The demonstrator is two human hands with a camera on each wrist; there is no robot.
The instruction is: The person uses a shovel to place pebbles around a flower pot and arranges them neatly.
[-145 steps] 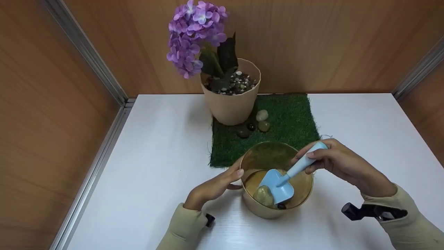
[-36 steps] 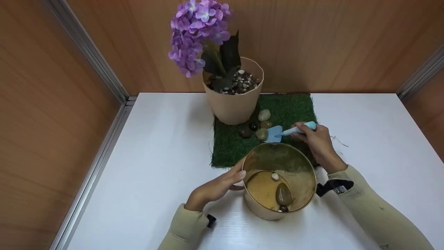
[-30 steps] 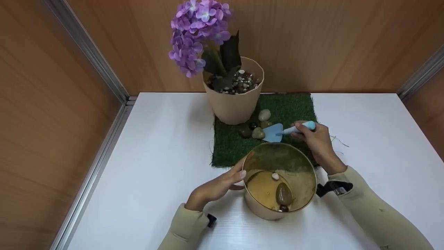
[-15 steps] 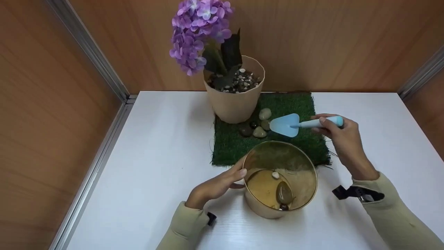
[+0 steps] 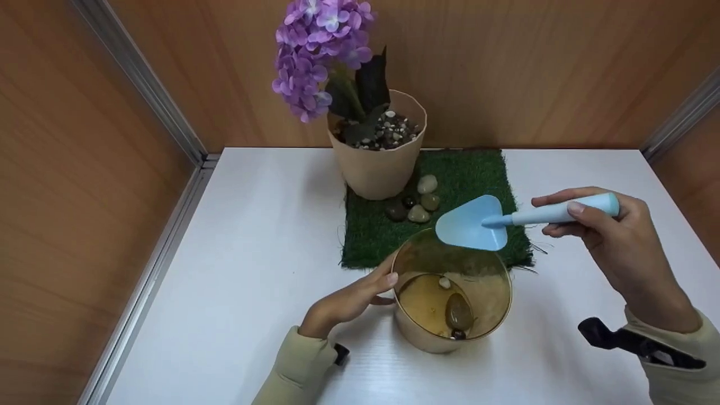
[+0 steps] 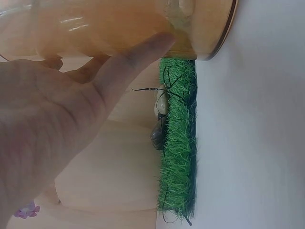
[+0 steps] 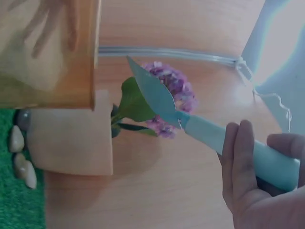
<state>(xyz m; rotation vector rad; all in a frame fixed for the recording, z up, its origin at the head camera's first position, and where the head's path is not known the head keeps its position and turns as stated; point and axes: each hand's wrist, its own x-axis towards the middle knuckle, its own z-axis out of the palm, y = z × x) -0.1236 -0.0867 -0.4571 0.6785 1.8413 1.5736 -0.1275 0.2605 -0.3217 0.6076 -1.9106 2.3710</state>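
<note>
My right hand (image 5: 624,242) grips the pale blue handle of a small garden trowel (image 5: 472,222), fingers and thumb around it. The trowel's bare blade points left over the far rim of a see-through amber tub (image 5: 495,292); the right wrist view shows the trowel (image 7: 152,95) edge-on, above the tub's rim. My left hand (image 5: 351,301) rests against the tub's left side, and the left wrist view shows a straight finger along the wall. Inside the tub lie a large brown stone (image 5: 459,312), a small white stone (image 5: 444,283) and a small dark stone (image 5: 458,334).
Behind the tub, several smooth stones (image 5: 419,214) lie on a green turf mat (image 5: 472,169) beside a beige flowerpot (image 5: 374,174) with purple flowers (image 5: 320,45). Wooden panels (image 5: 534,73) enclose the white table (image 5: 253,225) at the back and sides.
The trowel first held a greenish stone in the tub, then set it down beside the other stones on the mat. Since then my right hand has drawn the trowel back right; the left hand stayed put.
</note>
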